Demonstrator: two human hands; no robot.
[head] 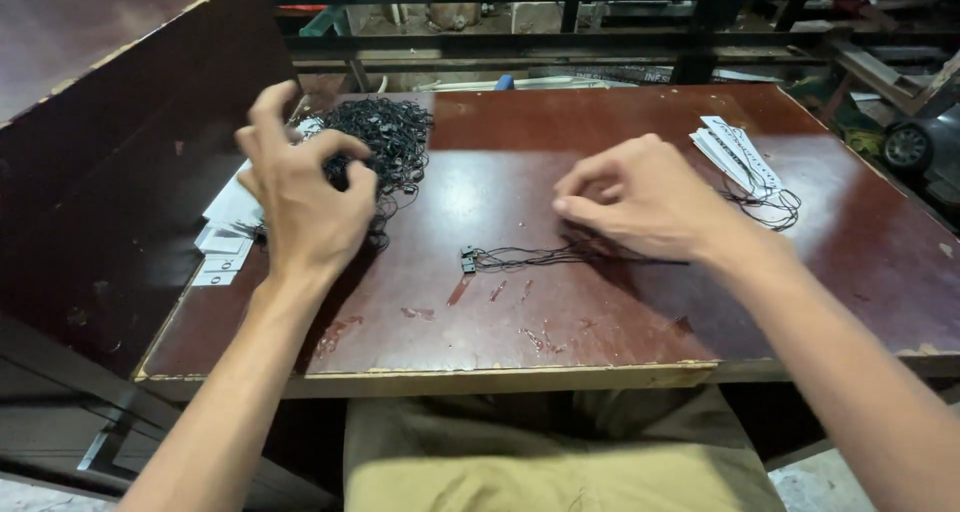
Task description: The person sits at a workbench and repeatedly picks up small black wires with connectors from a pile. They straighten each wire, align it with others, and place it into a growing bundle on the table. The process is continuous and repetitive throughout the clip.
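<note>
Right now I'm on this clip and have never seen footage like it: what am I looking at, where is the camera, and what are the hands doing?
There is no machine here. A person wears one camera on the head, so the single picture looks down over their own two bare arms at a dark red wooden table.

The left hand is raised over a tangled pile of black strings and seems to pinch some of them; just what it grips is hard to tell. Under and beside that pile lie white paper tags.

The right hand rests on the table with fingers curled, pressing on a small bundle of black strings laid out straight, with small black ends at the left.

At the far right lies a stack of white tags with strings attached.
</note>
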